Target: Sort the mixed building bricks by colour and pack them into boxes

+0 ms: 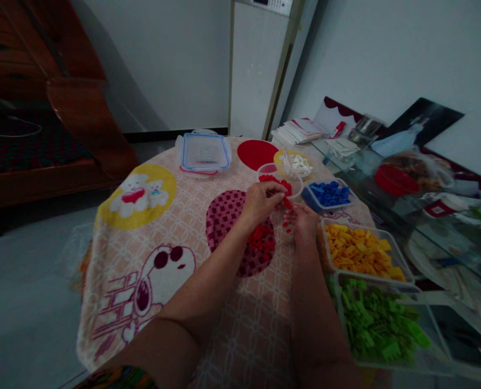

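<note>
Both hands meet over the patterned cloth, just in front of a round clear tub of red pieces. My left hand is closed, its thumb and fingertips pinching a small red piece. Close beside it on the right, my right hand has its fingers curled at the lower end of the same red piece. A few loose red bits show just below the right fingers; whether they touch the hand is unclear. A pile of red pieces lies on the cloth, partly behind my left forearm.
To the right stand boxes of blue pieces, yellow pieces and green pieces. White pieces sit behind the red tub. Lidded containers lie at the back left. A cluttered glass shelf runs along the right.
</note>
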Motion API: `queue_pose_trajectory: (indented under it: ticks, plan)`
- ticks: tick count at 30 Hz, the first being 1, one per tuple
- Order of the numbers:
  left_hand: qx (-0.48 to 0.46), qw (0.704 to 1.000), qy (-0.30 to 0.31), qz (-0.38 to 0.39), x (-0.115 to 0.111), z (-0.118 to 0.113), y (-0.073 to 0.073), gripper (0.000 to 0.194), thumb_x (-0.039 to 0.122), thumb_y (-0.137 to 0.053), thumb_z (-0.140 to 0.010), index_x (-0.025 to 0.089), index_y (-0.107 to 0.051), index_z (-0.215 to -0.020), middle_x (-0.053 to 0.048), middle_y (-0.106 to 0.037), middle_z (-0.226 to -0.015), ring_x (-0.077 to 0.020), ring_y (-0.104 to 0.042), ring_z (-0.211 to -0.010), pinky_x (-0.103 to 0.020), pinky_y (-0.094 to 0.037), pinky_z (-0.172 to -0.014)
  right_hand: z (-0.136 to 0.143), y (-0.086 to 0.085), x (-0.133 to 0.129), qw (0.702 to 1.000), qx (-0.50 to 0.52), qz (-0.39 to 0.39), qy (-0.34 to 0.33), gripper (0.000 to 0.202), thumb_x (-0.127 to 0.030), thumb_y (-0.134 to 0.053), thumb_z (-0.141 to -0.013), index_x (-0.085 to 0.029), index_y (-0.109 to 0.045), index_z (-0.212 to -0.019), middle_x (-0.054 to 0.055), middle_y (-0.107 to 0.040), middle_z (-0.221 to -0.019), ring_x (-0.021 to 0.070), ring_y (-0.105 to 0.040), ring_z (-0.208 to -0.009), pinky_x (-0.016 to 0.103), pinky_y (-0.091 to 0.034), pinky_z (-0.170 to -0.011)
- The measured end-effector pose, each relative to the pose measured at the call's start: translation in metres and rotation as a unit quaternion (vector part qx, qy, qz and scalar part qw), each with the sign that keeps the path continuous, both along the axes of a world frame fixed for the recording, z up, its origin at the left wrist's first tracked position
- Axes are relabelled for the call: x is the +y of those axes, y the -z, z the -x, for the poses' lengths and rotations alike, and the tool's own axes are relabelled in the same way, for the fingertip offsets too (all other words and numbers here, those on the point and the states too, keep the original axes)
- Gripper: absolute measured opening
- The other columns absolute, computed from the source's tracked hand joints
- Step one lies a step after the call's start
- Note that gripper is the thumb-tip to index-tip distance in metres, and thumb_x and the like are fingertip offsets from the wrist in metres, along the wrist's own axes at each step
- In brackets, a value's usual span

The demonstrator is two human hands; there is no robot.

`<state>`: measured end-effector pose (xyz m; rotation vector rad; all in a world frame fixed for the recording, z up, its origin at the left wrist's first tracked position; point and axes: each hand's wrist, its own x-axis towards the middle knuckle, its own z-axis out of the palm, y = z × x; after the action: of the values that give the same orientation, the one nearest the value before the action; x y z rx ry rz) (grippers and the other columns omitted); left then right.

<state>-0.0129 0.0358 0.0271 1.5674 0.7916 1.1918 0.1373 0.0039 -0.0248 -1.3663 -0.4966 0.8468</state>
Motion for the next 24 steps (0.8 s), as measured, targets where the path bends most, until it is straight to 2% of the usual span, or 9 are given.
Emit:
queue_pose_trajectory:
  ticks: [3,6,11,13,18,20,22,24]
  plan:
    - [-0.043,0.998,-0.045,0.015,0.005,-0.003,0.007,0.020,0.011,-0.062,-0.079,0.014,-0.076,-0.093,-0.003,-0.076,-0.077,-0.0128,-0.071,-0.068,-0.022,-0.058,-0.067,0.000,0.000,0.000,1.000,0.002,-0.007,-0.006,0.007,-0.022,-0.068,-0.075,-0.018,-0.064,-0.079,-0.002,-0.066,-0.051,0.0129,-0.059,-0.039,0.020,-0.048,-0.039]
    - [-0.043,0.996,-0.076,0.003,0.007,-0.005,0.010,0.023,0.010,-0.063,-0.078,0.015,-0.076,-0.096,-0.006,-0.079,-0.091,-0.0151,-0.074,-0.081,-0.027,-0.060,-0.079,-0.001,0.000,-0.001,1.000,0.001,-0.008,-0.010,0.004,-0.019,-0.066,-0.075,-0.018,-0.064,-0.078,-0.002,-0.067,-0.051,0.0125,-0.059,-0.038,0.020,-0.048,-0.039]
    - [-0.005,0.998,-0.065,-0.018,0.005,-0.006,0.008,0.031,0.009,-0.062,-0.080,0.014,-0.074,-0.108,-0.011,-0.078,-0.110,-0.0185,-0.075,-0.097,-0.031,-0.060,-0.088,-0.001,0.001,-0.001,1.000,-0.002,-0.010,-0.009,0.003,-0.019,-0.067,-0.075,-0.018,-0.065,-0.077,-0.002,-0.067,-0.051,0.0128,-0.060,-0.039,0.020,-0.048,-0.039]
    - [0.034,0.997,-0.068,-0.032,0.004,-0.004,0.004,0.028,0.009,-0.063,-0.079,0.015,-0.075,-0.104,-0.009,-0.079,-0.108,-0.0177,-0.075,-0.094,-0.029,-0.059,-0.086,-0.002,0.001,-0.001,1.000,-0.005,-0.012,-0.013,0.004,-0.020,-0.068,-0.076,-0.018,-0.065,-0.077,-0.001,-0.067,-0.052,0.0130,-0.061,-0.039,0.020,-0.048,-0.039]
    - [0.126,0.988,-0.055,-0.067,0.002,0.014,-0.010,0.015,0.016,-0.062,-0.082,0.014,-0.076,-0.085,-0.003,-0.076,-0.076,-0.0144,-0.068,-0.071,-0.025,-0.054,-0.071,-0.002,0.002,-0.001,1.000,-0.009,-0.013,-0.017,0.006,-0.022,-0.070,-0.075,-0.018,-0.065,-0.077,-0.002,-0.067,-0.051,0.0131,-0.061,-0.039,0.020,-0.049,-0.039]
    - [0.180,0.979,-0.035,-0.094,0.002,0.024,-0.016,0.015,0.018,-0.062,-0.083,0.014,-0.077,-0.083,-0.003,-0.075,-0.075,-0.0139,-0.067,-0.069,-0.025,-0.051,-0.070,-0.002,0.003,0.000,1.000,-0.007,-0.015,-0.012,0.006,-0.021,-0.069,-0.075,-0.018,-0.065,-0.077,-0.002,-0.066,-0.050,0.0126,-0.060,-0.039,0.019,-0.049,-0.039]
    - [0.270,0.956,0.010,-0.116,0.003,0.035,-0.019,0.013,0.020,-0.067,-0.081,0.015,-0.078,-0.086,-0.003,-0.077,-0.081,-0.0150,-0.068,-0.074,-0.025,-0.050,-0.073,-0.001,0.003,0.000,1.000,-0.006,-0.016,-0.007,0.006,-0.021,-0.068,-0.075,-0.018,-0.065,-0.077,-0.002,-0.066,-0.049,0.0122,-0.059,-0.038,0.019,-0.048,-0.038]
    - [0.383,0.914,0.065,-0.119,0.004,0.043,-0.018,0.018,0.024,-0.075,-0.076,0.017,-0.080,-0.091,-0.005,-0.078,-0.090,-0.0183,-0.070,-0.082,-0.026,-0.049,-0.076,-0.001,0.003,0.001,1.000,-0.008,-0.013,-0.004,0.006,-0.021,-0.068,-0.075,-0.018,-0.065,-0.077,-0.003,-0.065,-0.049,0.0119,-0.059,-0.038,0.018,-0.047,-0.037]
